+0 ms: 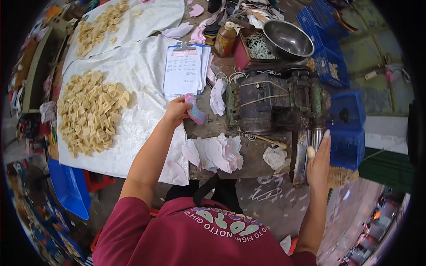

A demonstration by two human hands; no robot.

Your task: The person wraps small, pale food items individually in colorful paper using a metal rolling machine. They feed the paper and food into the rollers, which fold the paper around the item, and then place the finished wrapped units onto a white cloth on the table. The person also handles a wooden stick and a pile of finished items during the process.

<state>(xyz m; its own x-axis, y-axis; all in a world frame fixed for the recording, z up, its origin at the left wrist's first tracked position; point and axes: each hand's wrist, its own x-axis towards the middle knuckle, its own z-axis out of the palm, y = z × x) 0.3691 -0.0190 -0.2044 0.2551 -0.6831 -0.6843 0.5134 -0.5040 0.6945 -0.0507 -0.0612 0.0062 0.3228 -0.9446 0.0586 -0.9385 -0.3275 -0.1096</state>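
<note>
My left hand point(179, 110) pinches a curved, glittery pink-and-blue piece point(195, 111), which looks like a cut shoe-upper part, just below the clipboard. Out at the right, my right hand point(317, 165) has its fingers stretched out beside the metal shaft end of a dark, greasy bench machine point(266, 102). Pale covers sit on its thumb and a fingertip, and I see nothing held in it. Between my arms, a fanned row of similar white-backed pieces point(215, 153) lies along the table's near edge. A few more white pieces point(217, 97) lie left of the machine.
A heap of small cream-coloured pieces point(93, 113) covers the white sheet point(146, 133) at left. The clipboard point(183, 71), a brown bottle point(225, 40) and a steel bowl point(288, 41) stand farther back. Blue crates point(346, 148) flank the machine's right; a crumpled white cloth point(275, 158) lies in front.
</note>
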